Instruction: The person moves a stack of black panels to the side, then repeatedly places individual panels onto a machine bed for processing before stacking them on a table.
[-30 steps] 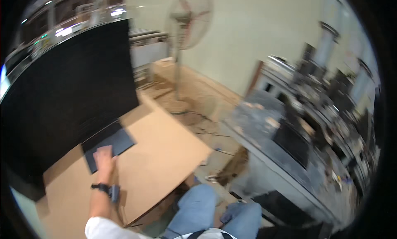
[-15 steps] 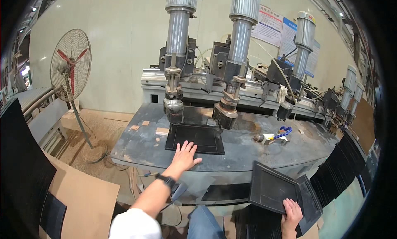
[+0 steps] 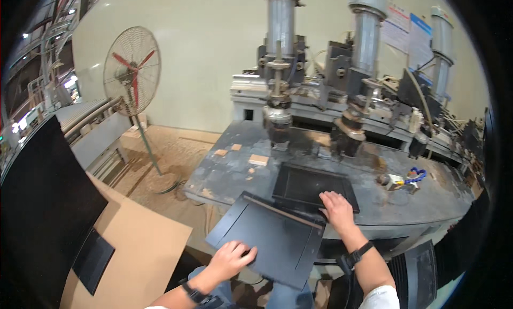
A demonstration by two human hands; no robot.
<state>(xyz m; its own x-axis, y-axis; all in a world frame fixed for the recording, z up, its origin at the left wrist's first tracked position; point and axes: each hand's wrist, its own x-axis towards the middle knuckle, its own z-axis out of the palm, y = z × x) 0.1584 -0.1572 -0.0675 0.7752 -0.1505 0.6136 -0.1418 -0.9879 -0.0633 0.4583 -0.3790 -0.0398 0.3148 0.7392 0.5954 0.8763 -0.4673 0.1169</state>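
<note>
A dark framed rectangular panel tilts over my lap, in front of the worktable. My left hand is closed on its near left edge. Along the far edge of this panel runs a brownish strip. A second black framed panel lies on the worktable under the machine heads. My right hand rests on that panel's near right part, fingers stretched over its surface, beside the far right corner of the tilted panel. Both wrists wear dark bands.
Two vertical machine spindles stand over the table. Small wood pieces lie at left; a blue segmented hose is at right. A fan, brown board and black panel stack are leftward; another panel is lower right.
My view has turned left. The loose panel has moved from my right side to in front of me, now in my left hand. My right hand has replaced my left on the table panel.
</note>
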